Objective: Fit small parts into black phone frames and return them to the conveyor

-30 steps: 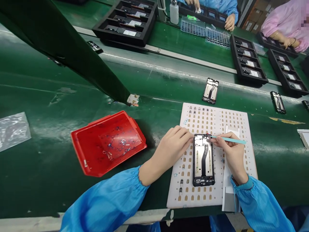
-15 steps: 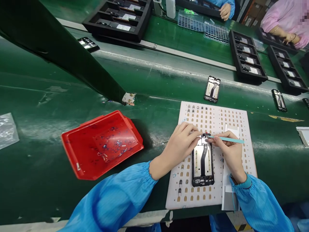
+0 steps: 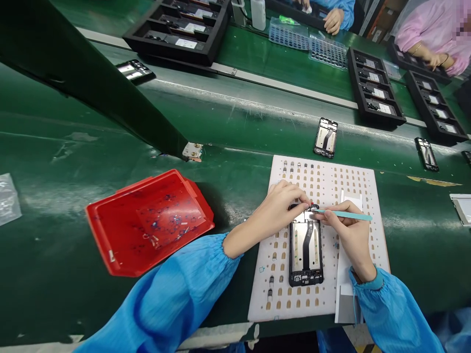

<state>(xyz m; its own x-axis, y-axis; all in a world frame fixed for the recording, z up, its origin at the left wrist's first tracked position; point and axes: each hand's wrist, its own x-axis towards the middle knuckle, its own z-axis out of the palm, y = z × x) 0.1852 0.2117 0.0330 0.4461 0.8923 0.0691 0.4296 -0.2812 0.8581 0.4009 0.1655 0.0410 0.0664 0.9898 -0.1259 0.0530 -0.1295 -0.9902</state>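
Observation:
An opened phone frame (image 3: 306, 252) with a black ribbon cable lies lengthwise on a white perforated foam board (image 3: 255, 299). At its top left corner, my left hand (image 3: 283, 208) has thumb and fingers drawn together; whatever is between the fingertips is too small to make out. My right hand (image 3: 349, 235) pinches turquoise tweezers (image 3: 348, 214) from the right. Their tips reach the phone's top edge, beside a small black part (image 3: 313, 207) with a red spot. Several small metal pieces (image 3: 271, 281) sit in the board's slots.
Left of the board stands a red bin (image 3: 125, 235) with tiny scraps. A dark green post (image 3: 147, 113) slants across the upper left. Beyond lie another phone frame (image 3: 326, 138) and black compartment trays (image 3: 375, 90). Two co-workers' hands (image 3: 333, 20) show at the back.
The view has shifted slightly. Both hands stay at the phone's top edge, and my left hand sits a little flatter there. The tweezers remain in my right hand.

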